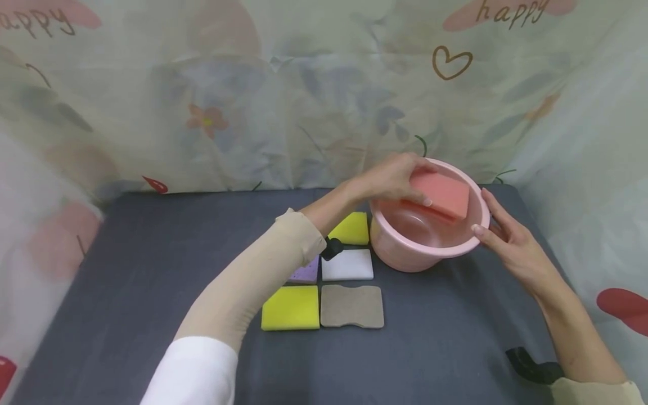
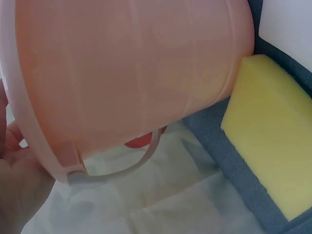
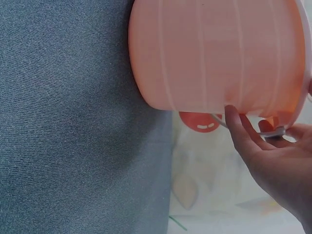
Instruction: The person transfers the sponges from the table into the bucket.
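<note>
My left hand (image 1: 397,175) reaches over the rim of a pink bucket (image 1: 410,250) and grips a coral-coloured sponge (image 1: 445,194), thumb along its near side. The sponge sits tilted within the bucket's mouth. On the other side, my right hand (image 1: 521,247) holds the rim, with the thumb on the near part and fingers on the outside. In the right wrist view, the fingers of that hand (image 3: 273,161) lie against the bucket's ribbed wall (image 3: 214,53) beside its handle. The left wrist view shows the bucket wall (image 2: 136,63) and its thin handle (image 2: 131,168).
Left of the bucket, sponges lie in rows: a yellow one (image 1: 351,228), a white one (image 1: 347,265), a purple one (image 1: 305,273) partly behind the left sleeve, another yellow one (image 1: 291,307) and a grey-brown one (image 1: 351,306). A patterned curtain (image 1: 283,112) hangs behind the dark table (image 1: 152,253).
</note>
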`<state>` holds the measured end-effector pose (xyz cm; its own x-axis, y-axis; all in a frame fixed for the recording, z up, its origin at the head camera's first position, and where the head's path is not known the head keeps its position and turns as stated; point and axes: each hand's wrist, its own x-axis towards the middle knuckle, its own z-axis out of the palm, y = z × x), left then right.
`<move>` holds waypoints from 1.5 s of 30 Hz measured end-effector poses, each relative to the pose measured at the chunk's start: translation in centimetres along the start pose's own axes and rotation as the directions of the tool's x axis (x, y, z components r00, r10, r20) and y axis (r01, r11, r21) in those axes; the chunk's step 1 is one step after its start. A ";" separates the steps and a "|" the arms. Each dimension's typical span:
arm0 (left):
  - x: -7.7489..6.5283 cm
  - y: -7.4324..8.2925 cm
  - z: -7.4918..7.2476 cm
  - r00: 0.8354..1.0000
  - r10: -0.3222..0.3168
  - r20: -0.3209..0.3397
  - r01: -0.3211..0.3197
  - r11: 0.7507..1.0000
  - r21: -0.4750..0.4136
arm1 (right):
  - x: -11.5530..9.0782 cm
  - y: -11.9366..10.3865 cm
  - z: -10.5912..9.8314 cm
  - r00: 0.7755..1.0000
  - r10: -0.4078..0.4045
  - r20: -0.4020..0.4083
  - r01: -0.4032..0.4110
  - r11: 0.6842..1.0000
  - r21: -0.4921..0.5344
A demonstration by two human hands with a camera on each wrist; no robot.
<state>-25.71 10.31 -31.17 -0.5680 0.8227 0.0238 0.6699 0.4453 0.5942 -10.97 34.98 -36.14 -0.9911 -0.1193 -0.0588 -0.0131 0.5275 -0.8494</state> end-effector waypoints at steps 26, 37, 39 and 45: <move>0.2 0.2 0.8 0.998 -0.060 0.020 0.061 0.997 -0.046 | -0.5 0.6 0.4 0.999 -0.035 -0.007 0.035 0.999 0.023; -1.1 -1.1 0.2 0.992 -0.001 -0.126 -0.031 0.968 -0.249 | -0.3 0.7 0.5 0.999 -0.031 -0.012 0.031 0.999 0.028; -1.5 -1.5 0.0 0.987 0.013 -0.163 -0.058 0.960 -0.274 | -0.2 0.8 0.5 0.999 -0.035 -0.015 0.035 0.999 0.023; -3.1 -2.6 -0.5 0.970 0.021 -0.241 -0.096 0.948 -0.305 | -0.1 0.9 0.4 0.999 -0.034 -0.014 0.034 0.999 0.022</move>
<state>-25.95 6.45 -32.41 -0.6524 0.7224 0.2290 0.5435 0.2354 0.8057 -10.79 35.10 -37.08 -0.9919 -0.1253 -0.0230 -0.0437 0.5045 -0.8623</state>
